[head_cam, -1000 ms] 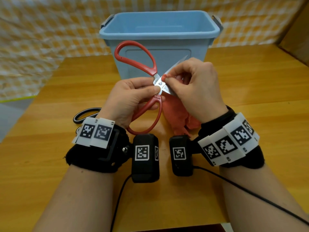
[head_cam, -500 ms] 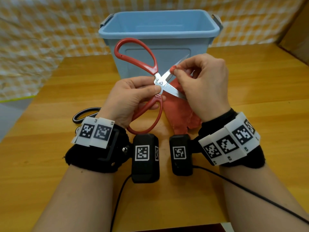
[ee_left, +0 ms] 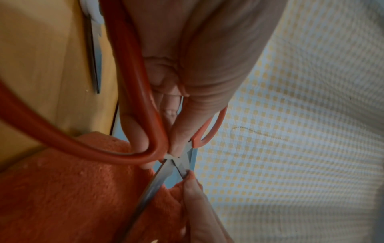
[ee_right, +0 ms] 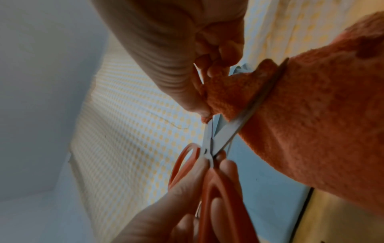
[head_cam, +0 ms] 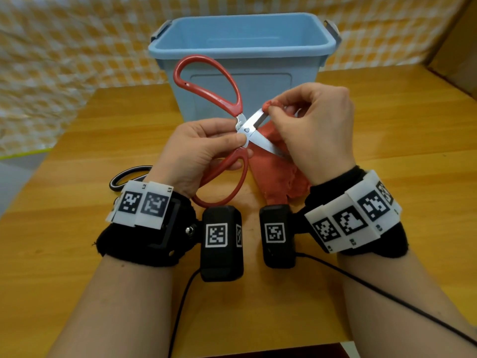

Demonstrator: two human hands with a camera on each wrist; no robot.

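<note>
The scissors [head_cam: 247, 130] are held above the desk [head_cam: 387, 156], on the near side of the bin [head_cam: 258, 83], roughly midway between left and right. They are spread wide, so that an X is formed about the pivot. The blades are pointed right and the red handles left. One handle loop is raised far and left in front of the bin wall; the other is brought down near, toward the left wrist. One blade is aimed far and right, up to the right fingertips; the other is aimed near and right and is partly hidden behind the right hand [head_cam: 317, 130]. The long axis thus runs left to right, slightly tilted.

The scissors are gripped by the left hand [head_cam: 201, 153]: the thumb is laid beside the pivot and the fingers are curled round the near handle. A fold of the cloth [head_cam: 280, 182] is pinched by the right hand against the far blade, close to the pivot. The rest of the cloth is draped over the near blade and hangs toward the desk; whether it rests there cannot be told.

A second pair [head_cam: 129, 174], black-handled, is seen on the desk at the left, just beyond the left wrist.
</note>
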